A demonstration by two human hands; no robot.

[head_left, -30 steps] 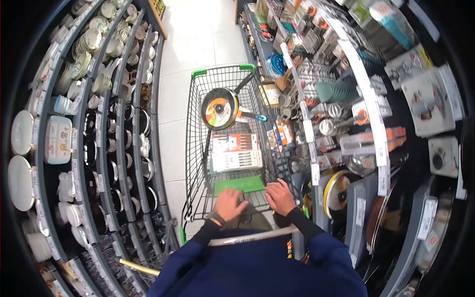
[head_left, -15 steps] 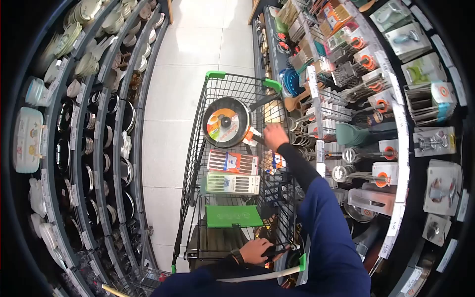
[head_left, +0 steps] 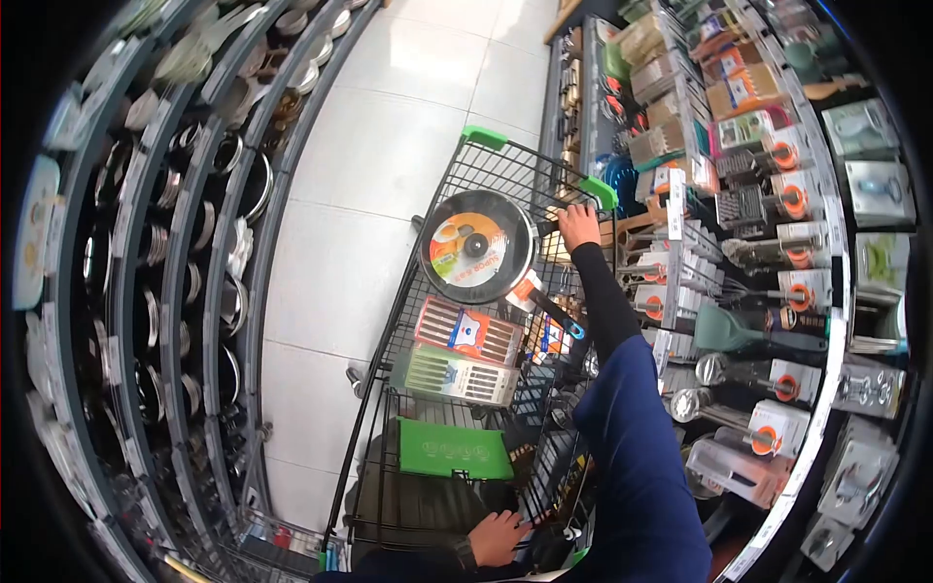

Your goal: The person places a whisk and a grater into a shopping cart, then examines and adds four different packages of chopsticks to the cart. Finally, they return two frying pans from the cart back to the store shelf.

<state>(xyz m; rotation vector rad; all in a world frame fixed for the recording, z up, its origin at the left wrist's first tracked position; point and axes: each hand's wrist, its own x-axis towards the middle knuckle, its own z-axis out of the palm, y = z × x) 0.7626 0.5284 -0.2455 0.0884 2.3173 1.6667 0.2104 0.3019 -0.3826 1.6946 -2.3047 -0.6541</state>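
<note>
A shopping cart (head_left: pixel 389 321) of black wire with green corners stands before me. Inside lies a dark round frying pan (head_left: pixel 520 277) with a labelled cover, its handle (head_left: pixel 556 313) pointing to the lower right. My right hand (head_left: pixel 578 225) reaches past that handle to the cart's far right side, fingers bent down beside the rim; what lies under them is hidden. My left hand (head_left: pixel 496 539) rests at the rear of the cart, fingers curled over its edge. Two flat packs, an orange-and-blue pack (head_left: pixel 468 330) and a pale green pack (head_left: pixel 459 376), lie nearer me than the pan.
The cart's green seat panel (head_left: pixel 455 449) sits near its rear. Shelves of dishes and pans (head_left: pixel 199 243) line the left. On the right, a rack (head_left: pixel 838 291) of hanging kitchen tools stands close to my right arm. Pale floor tiles (head_left: pixel 335 228) run between them.
My right hand has moved away from the pan's lower handle, forward and right to the cart's side. The view has turned, so the cart now slants to the right.
</note>
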